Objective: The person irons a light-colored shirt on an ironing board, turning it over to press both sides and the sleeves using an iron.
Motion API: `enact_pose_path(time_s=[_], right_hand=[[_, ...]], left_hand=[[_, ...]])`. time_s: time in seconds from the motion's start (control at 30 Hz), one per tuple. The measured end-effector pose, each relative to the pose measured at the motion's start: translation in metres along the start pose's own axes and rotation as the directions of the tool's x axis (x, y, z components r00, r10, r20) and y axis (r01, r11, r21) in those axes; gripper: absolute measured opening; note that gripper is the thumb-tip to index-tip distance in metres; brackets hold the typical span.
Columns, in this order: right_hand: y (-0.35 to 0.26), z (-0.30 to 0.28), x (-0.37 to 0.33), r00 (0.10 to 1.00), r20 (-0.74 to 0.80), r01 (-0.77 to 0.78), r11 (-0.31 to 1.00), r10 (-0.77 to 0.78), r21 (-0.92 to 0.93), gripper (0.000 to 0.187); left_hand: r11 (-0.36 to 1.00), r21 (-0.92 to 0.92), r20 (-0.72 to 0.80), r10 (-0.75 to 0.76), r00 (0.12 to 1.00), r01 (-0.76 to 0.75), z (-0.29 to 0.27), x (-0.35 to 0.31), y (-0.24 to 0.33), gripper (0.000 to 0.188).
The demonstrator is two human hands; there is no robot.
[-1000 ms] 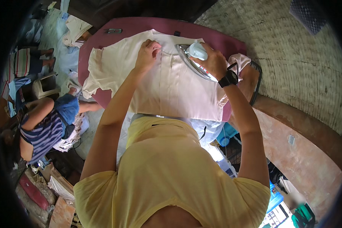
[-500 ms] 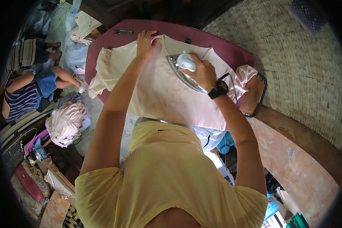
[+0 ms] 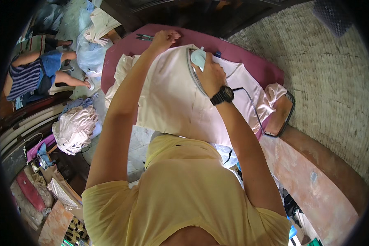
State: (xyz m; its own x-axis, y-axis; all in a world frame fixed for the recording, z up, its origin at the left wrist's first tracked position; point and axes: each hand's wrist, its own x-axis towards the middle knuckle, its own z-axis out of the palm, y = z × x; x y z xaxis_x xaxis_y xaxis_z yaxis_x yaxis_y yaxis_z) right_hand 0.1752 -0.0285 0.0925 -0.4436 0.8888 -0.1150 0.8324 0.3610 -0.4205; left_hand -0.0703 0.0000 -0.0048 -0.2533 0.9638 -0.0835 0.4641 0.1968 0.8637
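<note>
A cream blouse [image 3: 164, 94] lies spread over the maroon ironing board [image 3: 250, 61]. My right hand [image 3: 212, 78], with a black watch at the wrist, is closed round the pale handle of a clothes iron [image 3: 198, 58]. The iron's soleplate rests on the cloth near the blouse's far edge, and its cord runs off to the right. My left hand [image 3: 167, 39] is just beyond that edge, over bare board, fingers loosely bent and apart with nothing visible in them. Beside it lies a small pair of thread snips [image 3: 144, 37].
A metal-framed iron rest [image 3: 279, 115] is at the board's right end, with a bunched part of the blouse against it. Crumpled pale garments [image 3: 76, 129] are heaped at the left. Another person [image 3: 33, 80] sits at the far left near plastic bags [image 3: 90, 57].
My left hand has left the blouse's far edge and shifted outward onto the board. My right hand has pushed the iron farther toward that edge. The view has shifted slightly.
</note>
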Motion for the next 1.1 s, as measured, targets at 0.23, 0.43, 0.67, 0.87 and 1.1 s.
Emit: enact_pose_path(time_s=[0.23, 0.43, 0.67, 0.87, 1.1], right_hand=[[-0.004, 0.013, 0.014, 0.99, -0.108, 0.091, 0.996, -0.091, -0.008, 0.051], [-0.017, 0.009, 0.025, 0.992, -0.093, 0.084, 0.996, -0.082, 0.016, 0.051], [0.043, -0.026, 0.0, 0.981, -0.059, 0.191, 0.976, -0.186, 0.108, 0.062], [0.158, -0.066, -0.035, 0.974, -0.201, 0.085, 0.99, -0.108, -0.116, 0.061], [0.174, -0.061, -0.004, 0.971, -0.24, -0.055, 0.97, -0.003, -0.235, 0.064]], left_hand=[[0.817, 0.576, -0.159, 0.135, 0.978, -0.019, -0.027, -0.066, -0.029, 0.03], [0.893, 0.404, -0.057, -0.191, 0.98, 0.198, -0.036, -0.055, -0.033, 0.032], [0.889, 0.302, -0.312, 0.433, 0.846, -0.344, 0.011, 0.001, 0.032, 0.024], [0.849, 0.527, 0.198, -0.082, 0.977, -0.036, 0.109, 0.08, 0.095, 0.083], [1.0, -0.022, 0.61, -0.003, 0.793, 0.02, 0.162, 0.149, 0.032, 0.051]])
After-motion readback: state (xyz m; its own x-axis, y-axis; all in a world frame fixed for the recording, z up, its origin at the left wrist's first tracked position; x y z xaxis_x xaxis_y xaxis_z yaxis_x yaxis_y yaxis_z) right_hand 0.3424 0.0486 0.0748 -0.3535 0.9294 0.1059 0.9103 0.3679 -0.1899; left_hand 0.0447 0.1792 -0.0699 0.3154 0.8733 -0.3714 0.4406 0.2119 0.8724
